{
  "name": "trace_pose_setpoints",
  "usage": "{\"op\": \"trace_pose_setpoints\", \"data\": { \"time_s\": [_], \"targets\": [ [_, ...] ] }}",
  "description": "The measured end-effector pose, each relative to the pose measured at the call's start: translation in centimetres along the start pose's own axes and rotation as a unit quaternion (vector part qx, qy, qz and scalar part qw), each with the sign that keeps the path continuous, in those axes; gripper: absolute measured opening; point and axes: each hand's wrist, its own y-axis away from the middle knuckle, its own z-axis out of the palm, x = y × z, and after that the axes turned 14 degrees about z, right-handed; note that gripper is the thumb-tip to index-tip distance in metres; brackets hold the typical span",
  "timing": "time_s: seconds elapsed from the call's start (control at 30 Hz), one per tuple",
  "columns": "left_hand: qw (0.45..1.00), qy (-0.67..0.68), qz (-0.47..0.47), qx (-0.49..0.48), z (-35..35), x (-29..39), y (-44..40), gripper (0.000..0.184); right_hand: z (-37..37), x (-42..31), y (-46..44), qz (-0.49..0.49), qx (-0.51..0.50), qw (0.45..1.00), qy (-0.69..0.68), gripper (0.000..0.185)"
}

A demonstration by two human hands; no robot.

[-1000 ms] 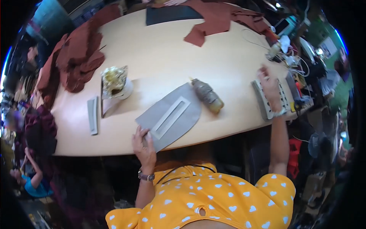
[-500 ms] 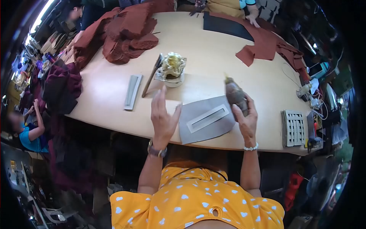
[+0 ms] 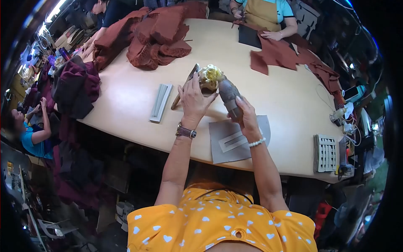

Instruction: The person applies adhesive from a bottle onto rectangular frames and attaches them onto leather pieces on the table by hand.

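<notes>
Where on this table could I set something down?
Bare table lies between the grey sheet and the slotted stack, and between the purple cloth and the pale strip. It is crowded at the cup, with the left hand, right hand, bottle and stick close by.

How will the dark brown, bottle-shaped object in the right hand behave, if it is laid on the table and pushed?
The bottle-shaped object would probably roll, since its body looks rounded. It might curve sideways, because it narrows toward one end. It seems manageable one-handed, as only the right hand holds it.
</notes>
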Motion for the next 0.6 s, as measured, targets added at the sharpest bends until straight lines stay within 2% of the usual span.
{"op": "trace_pose_setpoints", "data": {
  "time_s": [0.13,0.23,0.33,0.43,0.53,0.57,0.6],
  "targets": [
    [1.0,0.005,0.008,0.009,-0.1,-0.1,0.0,0.09,-0.7,0.0,1.3,0.059,-0.002,0.998,-0.012,0.037],
    [1.0,0.016,0.001,-0.002,-0.4,0.0,-0.1,0.087,-1.8,0.9,2.2,0.115,0.044,0.992,0.028,0.035],
    [1.0,0.012,0.016,0.013,-0.1,-0.1,0.2,0.087,-1.8,0.0,3.6,0.071,0.04,0.996,0.027,0.036],
    [1.0,0.015,0.022,0.016,-0.1,-0.1,0.3,0.088,-0.5,0.1,2.0,-0.137,0.122,0.975,0.125,0.044],
    [1.0,0.009,0.023,0.014,-0.1,-0.1,0.4,0.089,1.5,-0.8,0.9,-0.303,0.214,0.859,0.352,0.055],
    [1.0,0.01,0.024,0.011,-0.1,-0.1,0.5,0.09,2.3,-1.3,1.5,-0.299,0.249,0.81,0.44,0.06],
    [1.0,0.011,0.024,0.009,-0.2,-0.2,0.6,0.09,2.1,-0.7,1.6,-0.301,0.254,0.797,0.458,0.061]
  ]
}}
